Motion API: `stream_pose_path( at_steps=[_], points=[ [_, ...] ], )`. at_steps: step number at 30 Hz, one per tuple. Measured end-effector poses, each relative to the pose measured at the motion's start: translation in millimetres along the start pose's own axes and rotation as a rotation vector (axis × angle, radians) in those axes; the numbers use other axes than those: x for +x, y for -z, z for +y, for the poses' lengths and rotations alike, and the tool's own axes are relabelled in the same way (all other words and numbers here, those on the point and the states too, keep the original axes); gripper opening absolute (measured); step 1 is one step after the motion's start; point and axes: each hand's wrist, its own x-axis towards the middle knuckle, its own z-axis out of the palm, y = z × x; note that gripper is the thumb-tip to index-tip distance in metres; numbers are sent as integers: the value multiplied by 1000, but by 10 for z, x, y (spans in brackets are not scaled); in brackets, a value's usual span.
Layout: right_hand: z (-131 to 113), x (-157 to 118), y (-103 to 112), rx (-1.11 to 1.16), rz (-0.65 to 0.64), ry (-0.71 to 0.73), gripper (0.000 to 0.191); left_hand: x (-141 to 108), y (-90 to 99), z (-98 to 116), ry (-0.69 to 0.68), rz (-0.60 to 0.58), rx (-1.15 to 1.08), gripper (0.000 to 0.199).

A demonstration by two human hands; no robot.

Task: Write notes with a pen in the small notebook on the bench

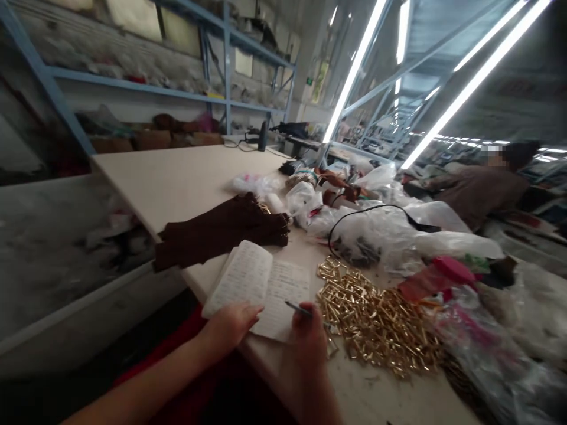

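Note:
An open notebook (pixel 248 274) with handwritten lines lies at the near edge of the table, its left page raised at a slant. My left hand (pixel 233 324) grips the notebook's lower edge, thumb over the page and the other fingers partly hidden. My right hand (pixel 310 336) is closed round a dark pen (pixel 296 307), whose tip points left over the right page. Right beside this hand spreads a heap of small gold-coloured metal pieces (pixel 376 319). Behind the notebook lies a bundle of dark brown strips (pixel 221 227) with metal bits at its right end.
Clear plastic bags (pixel 385 236) and a black cord cover the table's right side, near a pink item (pixel 447 271). The pale tabletop (pixel 163 177) reaches back toward blue shelving (pixel 228 71). A white-lined bin (pixel 80 307) stands left. A person (pixel 482 189) leans over at the right.

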Motion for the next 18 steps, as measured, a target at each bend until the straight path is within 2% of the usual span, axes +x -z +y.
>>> stream_pose_path(
  at_steps=[3,8,18],
  points=[
    [15,-12,-9,19,-47,-147,43,-20,8,-40,43,-41,96,30],
    [-20,-91,-90,-115,-60,-78,41,93,-43,-86,46,-3,156,32],
    [-47,-95,-145,-182,-24,-47,39,205,-110,-162,29,-3,146,30]
  ],
)
